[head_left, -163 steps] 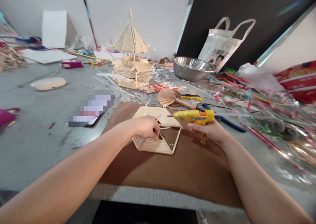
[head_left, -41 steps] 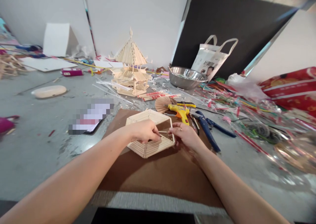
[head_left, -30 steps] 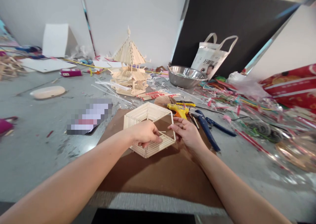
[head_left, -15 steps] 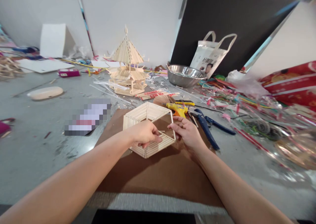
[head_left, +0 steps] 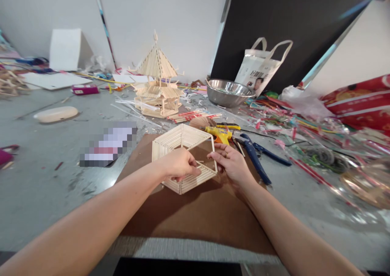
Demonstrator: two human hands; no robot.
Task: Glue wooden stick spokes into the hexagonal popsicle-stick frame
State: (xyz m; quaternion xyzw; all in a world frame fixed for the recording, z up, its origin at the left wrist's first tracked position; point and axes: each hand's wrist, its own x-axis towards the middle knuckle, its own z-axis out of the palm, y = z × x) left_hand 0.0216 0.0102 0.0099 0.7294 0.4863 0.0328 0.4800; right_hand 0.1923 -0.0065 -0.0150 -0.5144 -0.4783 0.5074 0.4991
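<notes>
A hexagonal frame of thin wooden sticks [head_left: 198, 181] rests on a brown board [head_left: 195, 221]. Rows of sticks fill most of its sides, while the right side shows a gap with a single edge stick. My left hand [head_left: 182, 163] reaches across the frame with curled fingers near the inner edge of the lower right rows; what they pinch is hidden. At the right edge, my right hand [head_left: 233, 164] is closed, thumb and fingers about the edge stick. Beyond the frame lies a yellow glue gun [head_left: 222, 135], and blue-handled pliers [head_left: 256, 162] are right of it.
A stick pagoda model [head_left: 157, 81] stands behind, with red-tipped sticks [head_left: 195, 116] before it. A metal bowl [head_left: 228, 93] and white bag [head_left: 258, 67] are at the back right. A phone [head_left: 108, 146] and white oval case [head_left: 56, 114] lie left. Plastic scraps clutter the right.
</notes>
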